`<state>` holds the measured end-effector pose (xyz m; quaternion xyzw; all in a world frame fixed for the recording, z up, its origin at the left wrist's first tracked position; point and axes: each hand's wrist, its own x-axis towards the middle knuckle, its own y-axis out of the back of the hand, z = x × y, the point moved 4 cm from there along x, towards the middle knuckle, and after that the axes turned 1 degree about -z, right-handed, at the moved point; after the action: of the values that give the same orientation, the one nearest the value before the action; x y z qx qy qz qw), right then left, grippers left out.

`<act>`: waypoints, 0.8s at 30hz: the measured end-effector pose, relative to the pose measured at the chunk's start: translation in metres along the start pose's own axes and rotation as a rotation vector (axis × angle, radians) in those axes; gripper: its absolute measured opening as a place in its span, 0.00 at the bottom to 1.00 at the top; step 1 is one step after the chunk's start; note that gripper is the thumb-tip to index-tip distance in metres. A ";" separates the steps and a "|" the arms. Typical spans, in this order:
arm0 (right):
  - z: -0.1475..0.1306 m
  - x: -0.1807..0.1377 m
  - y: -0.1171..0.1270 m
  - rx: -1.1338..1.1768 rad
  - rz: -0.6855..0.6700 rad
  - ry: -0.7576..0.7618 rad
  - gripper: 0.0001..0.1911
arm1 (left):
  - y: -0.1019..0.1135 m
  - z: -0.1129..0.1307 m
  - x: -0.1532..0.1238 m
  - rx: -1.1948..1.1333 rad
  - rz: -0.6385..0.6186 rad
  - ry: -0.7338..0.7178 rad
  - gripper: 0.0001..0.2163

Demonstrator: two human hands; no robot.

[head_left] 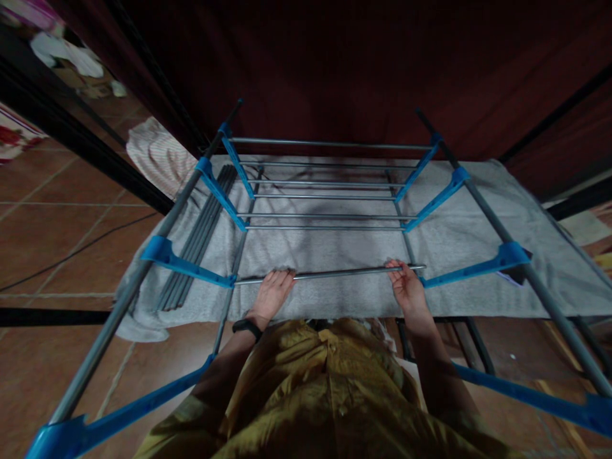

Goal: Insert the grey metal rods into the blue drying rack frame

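Note:
A thin grey metal rod [342, 274] lies across the front of a rack frame with blue plastic brackets. My left hand [273, 292] is wrapped over the rod near its left end, which meets the left blue bracket [189, 264]. Toward the other end, my right hand [407, 290] grips the same rod between thumb and fingers. The rod's right tip sticks out past that hand, close to the right blue bracket [471, 269]; whether it touches the bracket I cannot tell. Behind, several similar rods [329, 217] span between the blue brackets.
Several loose grey tubes [198, 239] lie at the left on a grey cloth [497, 210] covering the table. Long side poles [492, 213] rise on both sides of me. A dark object [516, 273] sits beneath the right bracket. Dark red curtain [335, 70] hangs behind.

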<state>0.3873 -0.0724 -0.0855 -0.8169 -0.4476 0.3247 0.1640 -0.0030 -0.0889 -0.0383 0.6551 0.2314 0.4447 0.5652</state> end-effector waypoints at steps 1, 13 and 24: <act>0.000 0.000 0.000 -0.001 0.002 -0.003 0.01 | 0.000 0.000 0.000 -0.002 0.001 -0.003 0.14; -0.002 0.000 -0.003 0.025 0.020 -0.020 0.02 | 0.001 0.001 -0.001 0.002 0.017 -0.003 0.15; -0.005 0.002 -0.008 0.007 0.059 -0.050 0.06 | -0.001 -0.003 -0.002 -0.002 0.040 0.042 0.12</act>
<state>0.3859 -0.0665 -0.0781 -0.8208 -0.4259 0.3513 0.1462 -0.0061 -0.0886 -0.0403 0.6495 0.2293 0.4700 0.5520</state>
